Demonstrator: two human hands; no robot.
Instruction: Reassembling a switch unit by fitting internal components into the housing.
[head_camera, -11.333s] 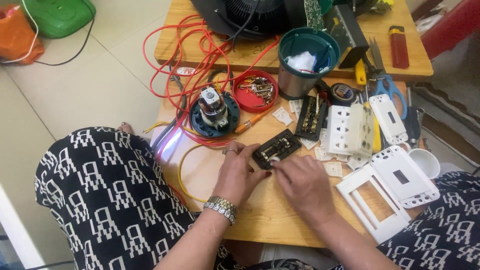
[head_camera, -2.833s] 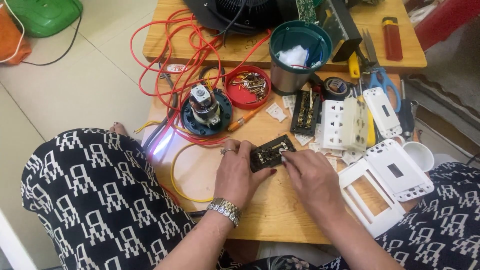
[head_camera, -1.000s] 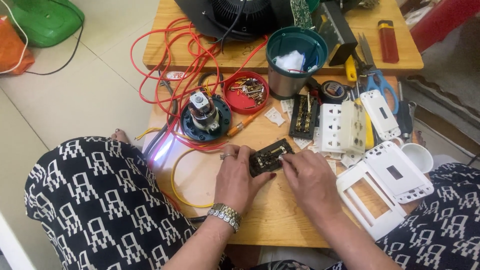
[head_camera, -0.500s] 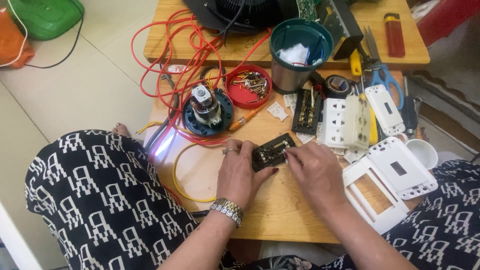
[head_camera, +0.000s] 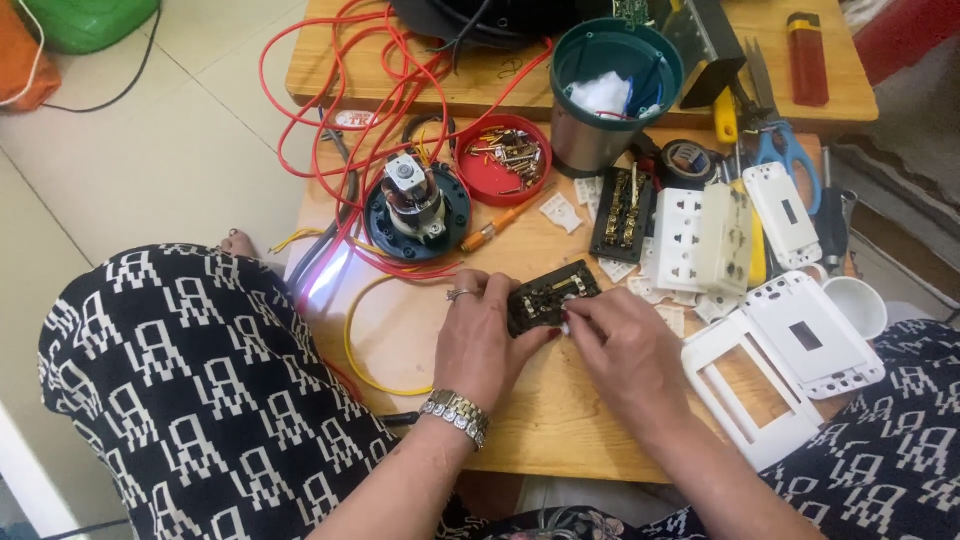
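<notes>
On worktop (head_camera: 480, 440) centre, your left hand (head_camera: 478, 342) pins black socket insert (head_camera: 552, 296), fingers wrapped on its near-left edge; your right hand (head_camera: 625, 352) pinches its lower-right corner, fingertips closed on small white piece; insert sits a little nearer green cup (head_camera: 612, 92) than half a second ago, grip unchanged, so work on same corner looks unfinished; second black insert (head_camera: 622, 213) lies apart beside white socket block (head_camera: 690, 238); white faceplate frame (head_camera: 745, 395) just right of your right hand; motor on blue base (head_camera: 415, 205) beyond left hand.
</notes>
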